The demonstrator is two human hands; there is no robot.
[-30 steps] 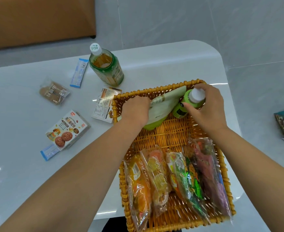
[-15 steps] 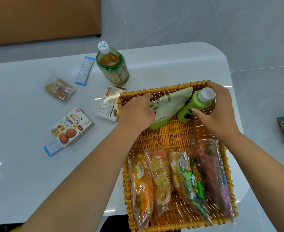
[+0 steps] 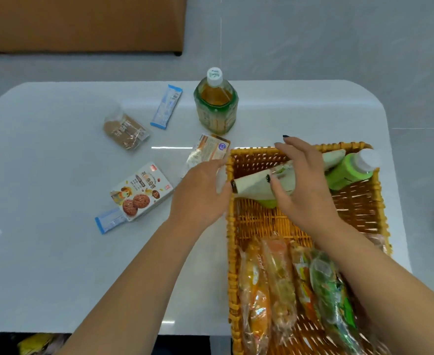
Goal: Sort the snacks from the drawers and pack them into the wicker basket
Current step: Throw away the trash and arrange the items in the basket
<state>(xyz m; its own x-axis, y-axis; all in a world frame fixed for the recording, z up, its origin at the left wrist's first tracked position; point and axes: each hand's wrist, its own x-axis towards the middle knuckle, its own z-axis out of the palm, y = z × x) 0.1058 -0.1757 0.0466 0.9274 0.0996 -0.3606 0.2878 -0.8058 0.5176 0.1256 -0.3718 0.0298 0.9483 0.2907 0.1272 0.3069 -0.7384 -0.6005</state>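
Left hand (image 3: 200,190): back of the hand up, at the far-left corner of the wicker basket (image 3: 230,254); fingers curled round the left end of the pale green pouch (image 3: 259,187), one dark-nailed fingertip showing on it.
Right hand (image 3: 305,185): reaches over the basket from the near right, arched over the middle of the pouch; thumb pressed on its near face, fingers spread over the top, index tip raised past the far rim. It holds the pouch.
Pale green pouch: lies across the far end of the basket, its left end at the left rim, its right end tucked behind the small green bottle (image 3: 349,171).
Small green bottle: tilted in the far-right corner of the basket, white cap towards the corner, free of both hands.
Wrapped snacks (image 3: 282,283): four clear packets side by side in the near half of the basket, partly covered by the right forearm.
White table (image 3: 57,265): holds the basket on its right side.
Tea bottle (image 3: 216,103): upright, far of the basket.
Cookie box (image 3: 140,192): left of the basket, lying on a blue sachet (image 3: 108,221).
Second blue sachet (image 3: 167,106): far left of the tea bottle.
Brown snack packet (image 3: 125,130): left of that sachet.
Small carton (image 3: 209,149): just beside the basket's far-left corner, partly hidden by the left hand.
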